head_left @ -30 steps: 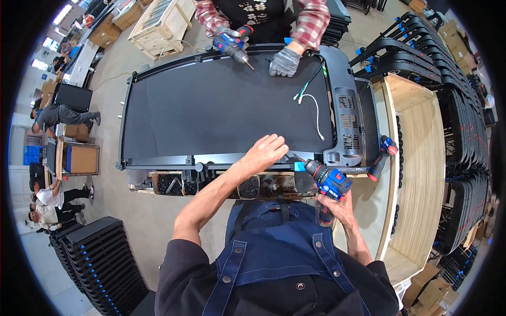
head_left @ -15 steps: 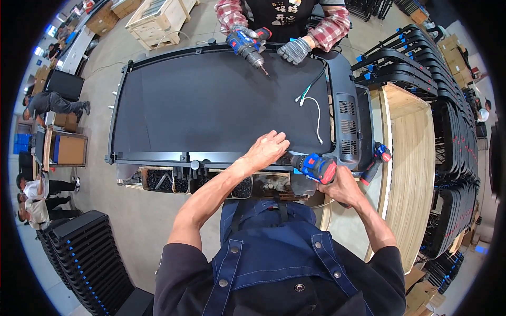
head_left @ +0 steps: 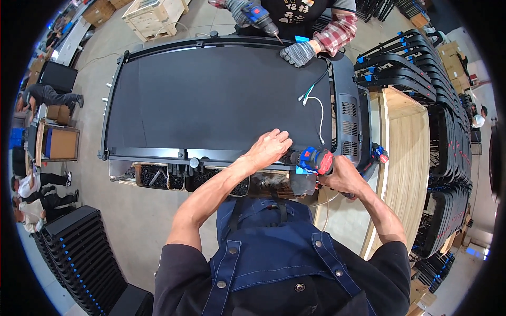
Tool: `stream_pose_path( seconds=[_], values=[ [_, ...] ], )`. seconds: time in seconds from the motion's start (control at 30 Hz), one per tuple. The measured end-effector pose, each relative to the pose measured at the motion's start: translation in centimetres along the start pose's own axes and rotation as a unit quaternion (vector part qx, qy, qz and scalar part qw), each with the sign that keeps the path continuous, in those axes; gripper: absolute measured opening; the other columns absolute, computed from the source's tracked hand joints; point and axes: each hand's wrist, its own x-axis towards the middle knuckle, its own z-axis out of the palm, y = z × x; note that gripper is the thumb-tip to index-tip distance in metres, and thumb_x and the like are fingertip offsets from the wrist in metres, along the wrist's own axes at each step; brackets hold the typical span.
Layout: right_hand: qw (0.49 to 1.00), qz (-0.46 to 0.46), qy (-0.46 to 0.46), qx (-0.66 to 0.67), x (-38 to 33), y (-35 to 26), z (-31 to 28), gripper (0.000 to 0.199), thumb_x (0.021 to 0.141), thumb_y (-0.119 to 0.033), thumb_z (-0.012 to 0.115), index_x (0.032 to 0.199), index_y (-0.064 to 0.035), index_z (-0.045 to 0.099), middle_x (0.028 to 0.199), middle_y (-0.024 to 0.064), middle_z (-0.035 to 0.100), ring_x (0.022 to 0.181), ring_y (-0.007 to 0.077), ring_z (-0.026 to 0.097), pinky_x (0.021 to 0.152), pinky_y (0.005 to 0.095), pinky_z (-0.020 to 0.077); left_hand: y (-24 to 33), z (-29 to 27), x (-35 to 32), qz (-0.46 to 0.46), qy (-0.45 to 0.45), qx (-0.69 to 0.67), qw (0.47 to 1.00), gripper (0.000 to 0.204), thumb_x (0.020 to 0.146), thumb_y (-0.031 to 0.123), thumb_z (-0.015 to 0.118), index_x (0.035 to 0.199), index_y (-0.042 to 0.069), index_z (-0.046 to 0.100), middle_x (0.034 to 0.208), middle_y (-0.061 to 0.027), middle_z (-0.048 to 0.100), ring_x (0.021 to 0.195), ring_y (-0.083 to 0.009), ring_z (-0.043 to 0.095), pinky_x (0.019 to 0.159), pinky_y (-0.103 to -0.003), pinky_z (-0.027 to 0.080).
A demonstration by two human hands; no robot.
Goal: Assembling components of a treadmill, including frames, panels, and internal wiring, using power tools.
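Note:
A large black treadmill deck (head_left: 211, 100) lies flat in front of me. My left hand (head_left: 270, 148) rests with fingers bent on its near edge, beside the nose of a blue and red power drill (head_left: 312, 160). My right hand (head_left: 343, 176) grips that drill's handle, the tool lying sideways and pointing left toward my left hand. Loose white and green wires (head_left: 315, 105) lie on the belt's right side.
Across the deck a person in a plaid shirt holds another drill (head_left: 259, 16) in one gloved hand, the other glove (head_left: 298, 53) on the far edge. Trays of dark screws (head_left: 163, 176) sit under the near rail. Black frames (head_left: 453, 152) are stacked right, a wooden pallet (head_left: 403, 158) beside them.
My right hand has swung the drill left and level toward my left hand on the near edge. The person opposite has raised their drill and moved their glove along the far edge.

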Motion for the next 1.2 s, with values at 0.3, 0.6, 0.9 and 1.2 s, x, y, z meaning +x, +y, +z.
stream_pose_path(
  seconds=[0.3, 0.6, 0.9, 1.2],
  values=[
    [0.993, -0.013, 0.001, -0.119, 1.2, -2.7, -0.4, 0.029, 0.07, -0.014, 0.076, 0.094, 0.0007, 0.067, 0.075, 0.0218, 0.069, 0.076, 0.041, 0.069, 0.071, 0.0466, 0.0539, 0.1, 0.3, 0.0, 0.0, 0.006, -0.032, 0.999, 0.013, 0.082, 0.008, 0.068, 0.087, 0.005, 0.056, 0.091, -0.0104, 0.052, 0.089, -0.0296, 0.056, 0.077, -0.042, 0.052],
    [0.97, 0.01, -0.048, -0.238, 3.4, -4.8, -1.0, 0.032, 0.067, -0.009, 0.074, 0.099, -0.0069, 0.069, 0.081, 0.0192, 0.071, 0.083, 0.0426, 0.068, 0.075, 0.0488, 0.0555, -0.5, 0.5, 0.0, 0.011, 0.012, -0.063, 0.998, 0.006, 0.085, 0.01, 0.062, 0.087, 0.005, 0.059, 0.091, -0.01, 0.054, 0.092, -0.0297, 0.057, 0.078, -0.042, 0.052],
    [0.96, -0.126, 0.002, -0.249, 1.3, -5.5, -2.3, 0.06, 0.064, -0.011, 0.073, 0.124, -0.0048, 0.066, 0.108, 0.0211, 0.07, 0.103, 0.0417, 0.064, 0.093, 0.0505, 0.0484, 4.3, -3.9, -9.8, -0.039, 0.189, -0.003, 0.981, 0.013, 0.079, 0.015, 0.068, 0.085, 0.009, 0.059, 0.079, -0.01, 0.055, 0.079, -0.0291, 0.058, 0.07, -0.04, 0.049],
    [0.997, -0.042, -0.054, 0.033, -1.9, 1.1, 4.4, 0.032, 0.068, -0.002, 0.086, 0.095, -0.0031, 0.068, 0.09, 0.0006, 0.07, 0.086, 0.012, 0.062, 0.075, 0.0304, 0.0532, 1.4, 16.4, -24.5, -0.476, -0.086, 0.033, 0.874, 0.032, 0.086, 0.013, 0.06, 0.116, 0.003, 0.064, 0.119, -0.0245, 0.062, 0.103, -0.0393, 0.068, 0.082, -0.044, 0.058]
  ],
)
